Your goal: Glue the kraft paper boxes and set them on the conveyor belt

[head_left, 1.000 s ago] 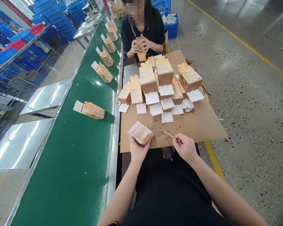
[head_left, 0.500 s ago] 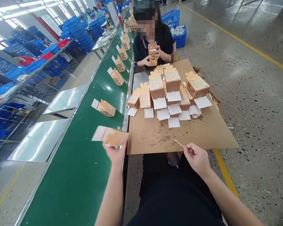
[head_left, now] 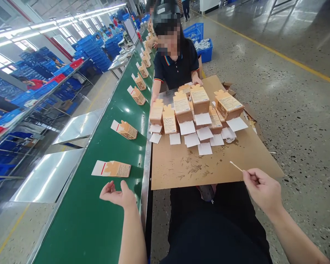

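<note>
My left hand [head_left: 118, 194] is over the green conveyor belt with its fingers apart and nothing in them. Just beyond it, a brown carton [head_left: 119, 169] lies on the belt, its white flap with a red strip pointing left. My right hand [head_left: 264, 189] pinches a cotton swab [head_left: 236, 166] by one end, the pale tip pointing up and left above the cardboard sheet [head_left: 217, 170]. Past the swab, several brown cartons [head_left: 181, 106] are piled on the sheet, white flaps hanging toward me. Dark wet-looking marks spot the cardboard near its front.
More cartons, such as this one [head_left: 124, 130], stand in a row along the belt [head_left: 79, 220]. A metal rail [head_left: 146, 176] separates belt and cardboard. Across the pile sits a co-worker [head_left: 176, 69], hands at the cartons. Blue crates [head_left: 206, 51] stand behind on the floor.
My left hand has let go of the carton on the belt and drawn back toward me. My right hand has moved right with the swab. The co-worker's carton has been lowered to the pile.
</note>
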